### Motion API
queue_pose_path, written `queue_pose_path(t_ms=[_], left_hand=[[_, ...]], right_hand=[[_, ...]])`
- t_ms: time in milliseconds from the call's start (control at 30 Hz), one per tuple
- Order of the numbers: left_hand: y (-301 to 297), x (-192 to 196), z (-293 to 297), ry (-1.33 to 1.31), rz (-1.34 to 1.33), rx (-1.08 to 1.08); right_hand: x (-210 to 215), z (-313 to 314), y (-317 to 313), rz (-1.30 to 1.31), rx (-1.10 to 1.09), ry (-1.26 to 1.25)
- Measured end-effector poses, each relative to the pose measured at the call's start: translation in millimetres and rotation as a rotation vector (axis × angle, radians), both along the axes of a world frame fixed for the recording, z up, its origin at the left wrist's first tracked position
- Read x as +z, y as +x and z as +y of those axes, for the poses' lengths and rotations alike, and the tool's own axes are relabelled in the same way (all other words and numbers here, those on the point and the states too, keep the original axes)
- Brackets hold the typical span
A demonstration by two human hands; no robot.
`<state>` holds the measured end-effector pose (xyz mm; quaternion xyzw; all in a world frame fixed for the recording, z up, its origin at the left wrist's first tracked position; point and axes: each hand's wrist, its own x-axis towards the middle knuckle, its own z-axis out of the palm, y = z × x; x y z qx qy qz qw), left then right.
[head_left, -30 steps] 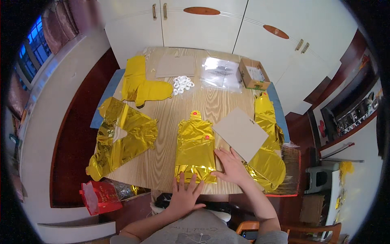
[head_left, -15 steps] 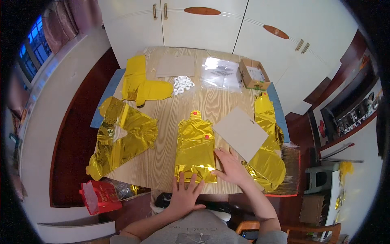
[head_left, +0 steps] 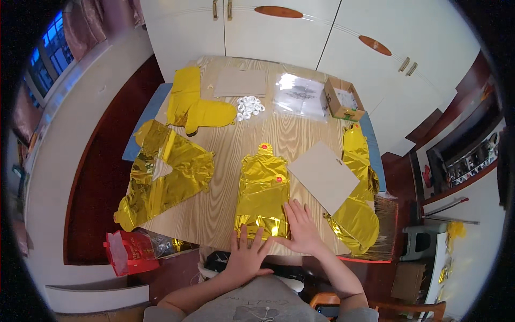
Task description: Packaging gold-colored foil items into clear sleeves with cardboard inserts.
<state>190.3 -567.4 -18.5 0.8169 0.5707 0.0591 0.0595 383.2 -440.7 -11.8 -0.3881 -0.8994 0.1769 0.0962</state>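
A flat gold foil balloon (head_left: 263, 190) lies on the wooden table (head_left: 225, 198) in front of me. My left hand (head_left: 248, 255) rests flat, fingers spread, on the balloon's near edge at the table's front. My right hand (head_left: 301, 228) lies flat on the balloon's near right corner, fingers apart. Neither hand grips anything. A grey cardboard sheet (head_left: 323, 175) lies just right of the balloon, overlapping another gold foil balloon (head_left: 358, 198) at the table's right edge.
More gold foil balloons lie at the left (head_left: 161, 174) and far left (head_left: 194, 106). At the far side are a cardboard sheet (head_left: 240, 82), white plastic rings (head_left: 249, 107), a clear plastic bag (head_left: 300, 95) and a small open box (head_left: 342, 100). A red bag (head_left: 129, 251) sits on the floor.
Both hands stay on the balloon's near edge. The left hand has shifted slightly toward the right hand.
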Motion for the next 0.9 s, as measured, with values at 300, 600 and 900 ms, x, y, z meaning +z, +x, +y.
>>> queue_pose_path(t_ms=[300, 600, 900], left_hand=[[0, -1, -1, -0.010, -0.014, 0.009], [-1, 1, -1, 0.013, -0.009, 0.009], [-16, -1, -5, 0.125, 0.031, 0.123]], right_hand=[[1, 1, 6, -0.101, -0.008, -0.090], [2, 3, 14, -0.086, -0.008, -0.158], [4, 3, 13, -0.084, -0.023, -0.167]])
